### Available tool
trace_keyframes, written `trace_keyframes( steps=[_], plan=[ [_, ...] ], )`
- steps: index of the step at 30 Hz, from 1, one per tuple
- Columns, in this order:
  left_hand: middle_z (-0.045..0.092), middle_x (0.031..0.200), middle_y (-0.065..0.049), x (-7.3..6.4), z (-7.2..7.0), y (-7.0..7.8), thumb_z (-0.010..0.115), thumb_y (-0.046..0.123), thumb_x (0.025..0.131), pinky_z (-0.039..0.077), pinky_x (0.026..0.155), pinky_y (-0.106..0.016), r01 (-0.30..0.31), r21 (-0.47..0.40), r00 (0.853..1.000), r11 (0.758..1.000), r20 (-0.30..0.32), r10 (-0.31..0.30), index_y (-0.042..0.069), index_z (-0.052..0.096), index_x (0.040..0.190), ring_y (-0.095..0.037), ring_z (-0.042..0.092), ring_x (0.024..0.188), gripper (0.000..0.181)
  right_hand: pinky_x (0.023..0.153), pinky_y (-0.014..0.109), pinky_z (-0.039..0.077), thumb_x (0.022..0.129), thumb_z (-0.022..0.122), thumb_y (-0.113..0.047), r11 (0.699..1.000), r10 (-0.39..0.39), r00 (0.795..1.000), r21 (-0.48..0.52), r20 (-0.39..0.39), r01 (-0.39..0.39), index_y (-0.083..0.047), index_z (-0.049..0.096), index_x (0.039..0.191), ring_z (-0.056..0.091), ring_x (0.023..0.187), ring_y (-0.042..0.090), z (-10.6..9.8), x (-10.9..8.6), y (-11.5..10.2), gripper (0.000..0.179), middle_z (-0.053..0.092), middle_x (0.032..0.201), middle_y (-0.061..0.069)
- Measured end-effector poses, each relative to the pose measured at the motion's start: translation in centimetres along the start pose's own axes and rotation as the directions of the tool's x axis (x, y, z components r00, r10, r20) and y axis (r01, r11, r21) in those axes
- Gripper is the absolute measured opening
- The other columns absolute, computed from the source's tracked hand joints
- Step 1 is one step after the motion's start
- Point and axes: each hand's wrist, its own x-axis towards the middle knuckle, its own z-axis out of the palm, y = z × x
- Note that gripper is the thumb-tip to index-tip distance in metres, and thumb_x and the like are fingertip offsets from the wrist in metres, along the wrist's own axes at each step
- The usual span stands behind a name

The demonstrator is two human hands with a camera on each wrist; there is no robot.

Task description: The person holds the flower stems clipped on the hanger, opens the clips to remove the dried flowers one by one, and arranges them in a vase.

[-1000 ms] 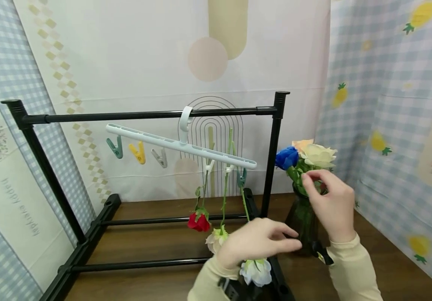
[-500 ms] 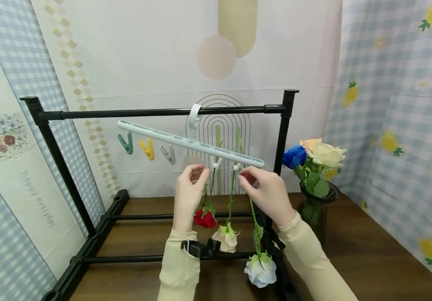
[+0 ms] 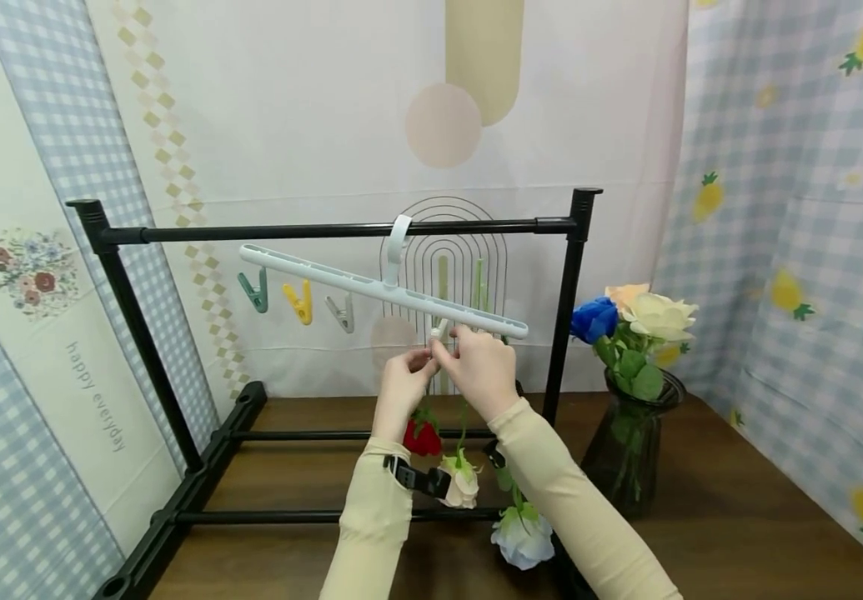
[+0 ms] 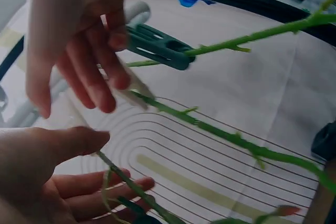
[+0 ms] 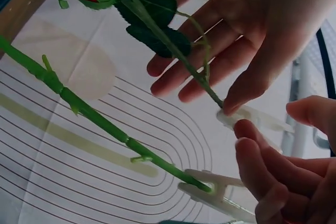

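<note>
My left hand pinches the red rose's stem just below a white clothespin. The red rose hangs head down from that clothespin under a pale blue hanger. My right hand is beside the left, its thumb and index finger apart on either side of the clothespin's handles in the right wrist view. A second white clothespin holds a cream rose by its stem. A dark green clothespin grips the stem of a white rose.
The hanger hooks tilted over a black rack's top bar. Green, yellow and grey clothespins hang at its left. A dark glass vase with blue, cream and peach roses stands to the right on the wooden table.
Both hands have moved from the right, near the vase, up to the hanger. They have since closed in on the red rose's clothespin, the left now pinching the stem.
</note>
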Motion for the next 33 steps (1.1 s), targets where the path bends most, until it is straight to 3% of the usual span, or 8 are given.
trace_keyframes(
  steps=[7,13,16,22,33],
  plan=[
    [0.071,0.089,-0.006,-0.3,0.6,-0.7,0.058,0.027,0.086,0.049,0.076,-0.033,-0.045,-0.022,0.995,0.999,-0.086,0.043,0.009,0.070,0.096,-0.020,0.064,0.087,0.023,0.032,0.020,0.019,0.084,0.056,-0.045,0.996,0.075,0.995,-0.043,-0.068,-0.078,-0.009,0.070,0.082,0.035,0.030,0.011,1.4,0.3,-0.4,0.039,0.058,0.046,0.003],
    [0.071,0.079,-0.004,-0.7,0.6,-0.7,0.060,0.025,0.085,0.045,0.065,-0.025,-0.039,-0.021,0.995,0.999,-0.097,0.037,0.010,0.072,0.087,-0.016,0.064,0.078,0.019,0.031,0.021,0.022,0.082,0.055,-0.051,0.989,0.147,0.985,0.045,-0.091,-0.143,-0.007,0.071,0.084,0.041,0.032,0.011,2.2,0.3,-0.3,0.046,0.061,0.050,0.003],
    [0.071,0.080,-0.005,-0.7,0.5,-0.6,0.061,0.026,0.084,0.045,0.062,-0.023,-0.031,-0.012,0.995,0.999,-0.095,0.030,0.010,0.072,0.085,-0.015,0.063,0.076,0.019,0.032,0.021,0.021,0.082,0.055,-0.051,0.985,0.161,0.979,0.081,-0.122,-0.152,-0.008,0.069,0.076,0.039,0.032,0.011,2.5,0.5,-0.5,0.046,0.058,0.046,0.002],
    [0.071,0.076,-0.006,-0.8,0.2,-0.5,0.063,0.024,0.082,0.044,0.060,-0.023,-0.065,-0.004,0.993,0.998,-0.099,0.065,0.009,0.073,0.081,-0.014,0.063,0.071,0.018,0.035,0.021,0.018,0.085,0.054,-0.043,0.981,0.141,0.971,0.159,-0.191,-0.111,-0.013,0.054,0.055,0.039,0.033,0.011,2.9,0.7,-0.8,0.043,0.051,0.041,0.000],
    [0.071,0.076,-0.008,-1.6,0.2,-0.3,0.063,0.021,0.081,0.046,0.062,-0.024,-0.074,-0.009,0.990,0.997,-0.118,0.072,0.007,0.073,0.079,-0.014,0.063,0.070,0.017,0.037,0.020,0.011,0.084,0.057,-0.034,0.976,0.095,0.957,0.213,-0.274,-0.036,-0.013,0.048,0.050,0.025,0.032,0.008,3.4,0.3,-0.7,0.041,0.043,0.038,-0.001]
  ],
)
